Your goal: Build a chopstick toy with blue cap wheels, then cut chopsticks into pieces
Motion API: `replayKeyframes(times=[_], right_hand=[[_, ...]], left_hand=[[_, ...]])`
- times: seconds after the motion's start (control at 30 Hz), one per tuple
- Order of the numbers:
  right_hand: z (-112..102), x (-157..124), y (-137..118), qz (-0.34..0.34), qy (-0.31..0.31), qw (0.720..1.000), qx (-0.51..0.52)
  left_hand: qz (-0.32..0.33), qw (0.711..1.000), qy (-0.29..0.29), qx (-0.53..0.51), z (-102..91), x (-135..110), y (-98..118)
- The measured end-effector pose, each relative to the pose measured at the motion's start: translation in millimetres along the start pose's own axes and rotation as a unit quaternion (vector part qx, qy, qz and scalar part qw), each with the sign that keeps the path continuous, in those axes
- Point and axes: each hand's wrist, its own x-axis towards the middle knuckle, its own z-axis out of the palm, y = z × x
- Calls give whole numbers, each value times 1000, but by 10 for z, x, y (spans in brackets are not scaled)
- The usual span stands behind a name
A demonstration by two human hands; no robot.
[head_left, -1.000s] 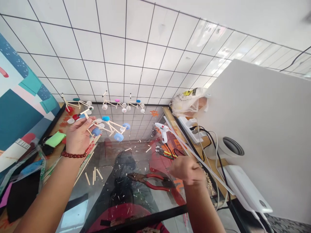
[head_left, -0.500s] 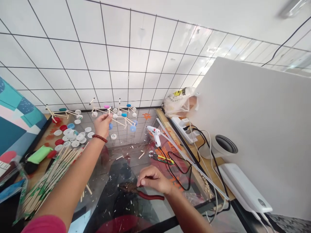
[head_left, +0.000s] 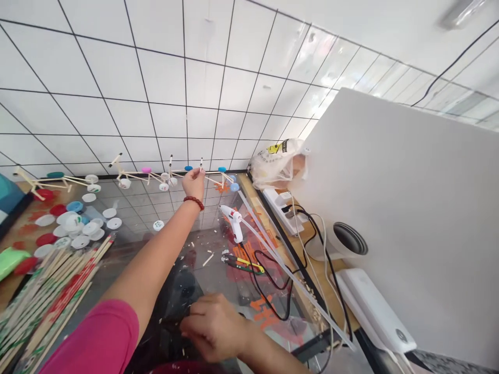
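Two large surfaces fill most of the view: a white tiled wall with black grout lines [head_left: 156,88] and a plain white board [head_left: 401,208] on the right. Below them lies a scratched glass tabletop [head_left: 210,228], scattered with wood shavings, with a light wooden ledge [head_left: 323,283] along its right side.

The person's left arm, in a pink sleeve [head_left: 89,337], reaches across the glass to a raised left hand [head_left: 194,183] with a red beaded bracelet [head_left: 194,202]. Its fingers are drawn together, pinching a thin wooden stick [head_left: 201,165] with a pale tip at the far end of the glass. The stick seems to belong to a wooden stick frame with blue foam caps [head_left: 210,174], which runs on both sides of the hand. Just left of it stands a similar frame with a pink cap [head_left: 146,171], and a third frame with white caps [head_left: 50,182] sits further left.

The right hand [head_left: 214,327] hangs low over the glass, fingers curled inward; whatever it may hold is hidden, so I cannot tell.

Around them are a clear plastic bag [head_left: 278,166], a white power strip [head_left: 278,210], a white hot glue gun [head_left: 233,222], bundled wooden sticks [head_left: 50,296] and loose white bottle caps [head_left: 74,228].
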Motion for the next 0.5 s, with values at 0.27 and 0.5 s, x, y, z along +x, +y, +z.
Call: replayKeyframes(times=[0.27, 0.5], right_hand=[[29, -35, 63, -48, -39, 996, -66], [-99, -67, 15, -16, -67, 995, -68]], left_hand=[[-1, 999, -26, 32, 494, 83, -291], [18, 997, -21, 74, 725, 108, -471]])
